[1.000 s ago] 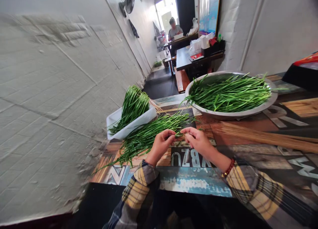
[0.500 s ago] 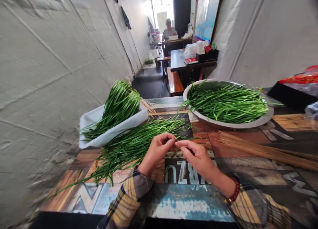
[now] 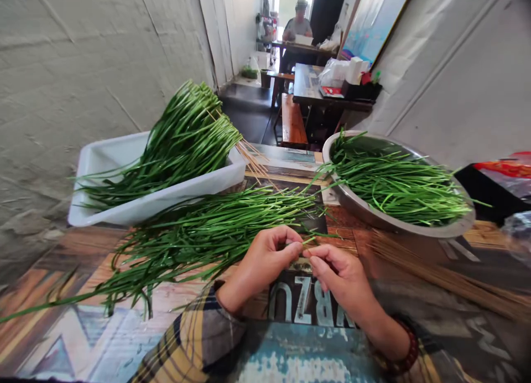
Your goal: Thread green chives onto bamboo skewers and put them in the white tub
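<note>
My left hand [image 3: 265,264] is closed, thumb and forefinger pinching a garlic chive [image 3: 309,241] whose pale cut end sticks out past the fingertips. Just right of it, my right hand [image 3: 346,278] has its fingertips pressed together, nearly touching the left ones. Whatever lies in that right pinch is too small to make out. Under and beyond my left hand spreads a loose pile of garlic chives [image 3: 199,225] on the table. Behind that, a white plastic tray [image 3: 166,193] bears chives threaded on wooden skewers [image 3: 252,160], their bare ends jutting out to the right.
A metal basin [image 3: 388,222] of loose chives [image 3: 410,186] stands at the back right. Bare skewers [image 3: 440,269] lie in front of it. A black box with plastic packets [image 3: 506,170] is at the far right. A person [image 3: 298,26] sits at a distant table.
The view has tilted down and moved closer to the table. My hands stay together at the fingertips, and a chive end now shows clearly beyond my left fingers.
</note>
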A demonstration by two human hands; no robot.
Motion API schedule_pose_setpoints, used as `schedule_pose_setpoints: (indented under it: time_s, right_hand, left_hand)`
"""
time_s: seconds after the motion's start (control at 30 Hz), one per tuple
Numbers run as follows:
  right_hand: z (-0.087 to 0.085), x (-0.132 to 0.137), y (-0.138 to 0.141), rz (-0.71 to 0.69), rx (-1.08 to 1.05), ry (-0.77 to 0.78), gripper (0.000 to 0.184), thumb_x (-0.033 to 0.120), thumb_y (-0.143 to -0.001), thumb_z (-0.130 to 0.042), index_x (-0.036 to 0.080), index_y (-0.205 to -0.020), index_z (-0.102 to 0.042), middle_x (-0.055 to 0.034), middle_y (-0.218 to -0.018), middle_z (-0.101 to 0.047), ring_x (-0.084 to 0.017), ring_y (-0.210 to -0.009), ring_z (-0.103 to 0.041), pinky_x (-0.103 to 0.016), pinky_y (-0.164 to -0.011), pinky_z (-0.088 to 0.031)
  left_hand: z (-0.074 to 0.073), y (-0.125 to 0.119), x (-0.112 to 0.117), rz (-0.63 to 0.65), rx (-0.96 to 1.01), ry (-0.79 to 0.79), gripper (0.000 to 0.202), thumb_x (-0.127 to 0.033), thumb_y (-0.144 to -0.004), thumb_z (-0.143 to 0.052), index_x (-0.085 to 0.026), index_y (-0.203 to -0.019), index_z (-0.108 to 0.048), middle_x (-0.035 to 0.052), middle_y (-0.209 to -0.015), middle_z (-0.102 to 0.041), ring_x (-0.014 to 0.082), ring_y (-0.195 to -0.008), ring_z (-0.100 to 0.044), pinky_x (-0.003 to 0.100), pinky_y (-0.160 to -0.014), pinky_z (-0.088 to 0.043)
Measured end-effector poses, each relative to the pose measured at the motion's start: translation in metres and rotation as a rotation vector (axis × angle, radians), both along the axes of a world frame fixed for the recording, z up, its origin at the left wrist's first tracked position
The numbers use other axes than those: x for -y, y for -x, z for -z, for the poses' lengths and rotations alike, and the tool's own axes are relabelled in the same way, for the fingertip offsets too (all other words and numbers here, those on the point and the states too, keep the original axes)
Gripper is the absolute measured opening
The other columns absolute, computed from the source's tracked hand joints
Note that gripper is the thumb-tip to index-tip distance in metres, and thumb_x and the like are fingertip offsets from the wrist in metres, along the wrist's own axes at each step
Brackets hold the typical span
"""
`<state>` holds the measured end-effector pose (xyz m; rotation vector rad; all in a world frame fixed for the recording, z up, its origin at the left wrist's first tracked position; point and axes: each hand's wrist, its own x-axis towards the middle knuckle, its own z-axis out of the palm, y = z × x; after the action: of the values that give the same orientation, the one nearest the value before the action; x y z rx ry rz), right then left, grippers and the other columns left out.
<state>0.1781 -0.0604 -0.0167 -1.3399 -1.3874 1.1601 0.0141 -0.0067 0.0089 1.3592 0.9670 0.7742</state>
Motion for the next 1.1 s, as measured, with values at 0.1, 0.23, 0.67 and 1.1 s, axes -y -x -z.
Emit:
schedule_pose_setpoints:
  time_s: [0.1,0.23,0.67,1.1]
  right_hand:
    - [0.0013,-0.0004,-0.0015,0.012,0.032,-0.038,0.022,0.031,-0.087,-0.057,0.016,-0.093,-0.071,0.0024,-0.060,-0.054,-0.007,-0.044,-0.043,-0.018,-0.041,-0.034]
    - [0.0005,-0.0009,-0.0025,0.027,0.052,-0.054,0.021,0.030,-0.087,-0.057,0.016,-0.093,-0.072,0.0021,-0.059,-0.054,-0.007,-0.045,-0.041,-0.019,-0.041,-0.032]
    - [-0.0064,0.0016,-0.0005,0.039,0.045,-0.065,0.023,0.029,-0.084,-0.057,0.017,-0.094,-0.074,-0.0012,-0.060,-0.061,-0.013,-0.052,-0.054,-0.021,-0.040,-0.038]
    - [-0.0063,-0.0007,0.0001,0.047,0.038,-0.037,0.024,0.029,-0.083,-0.057,0.016,-0.091,-0.076,-0.0001,-0.055,-0.057,-0.011,-0.048,-0.050,-0.020,-0.037,-0.034]
  left_hand:
    - [0.0009,0.0002,0.0003,0.018,0.014,0.028,0.015,-0.025,-0.077,-0.059,-0.012,-0.072,-0.062,-0.0020,-0.061,-0.055,0.0064,-0.051,-0.044,0.018,-0.049,-0.034]
    - [0.0004,0.0000,0.0007,0.041,0.031,0.086,0.016,-0.027,-0.076,-0.059,-0.011,-0.076,-0.063,-0.0018,-0.061,-0.055,0.0065,-0.051,-0.044,0.018,-0.048,-0.034]
    - [0.0007,-0.0027,0.0002,-0.003,0.098,0.175,0.018,-0.029,-0.072,-0.065,-0.011,-0.070,-0.062,-0.0015,-0.058,-0.057,0.0047,-0.046,-0.044,0.017,-0.045,-0.034]
    - [0.0049,-0.0006,0.0004,0.009,0.024,0.052,0.013,-0.023,-0.075,-0.061,-0.011,-0.072,-0.065,-0.0013,-0.062,-0.056,0.0062,-0.053,-0.044,0.017,-0.049,-0.036]
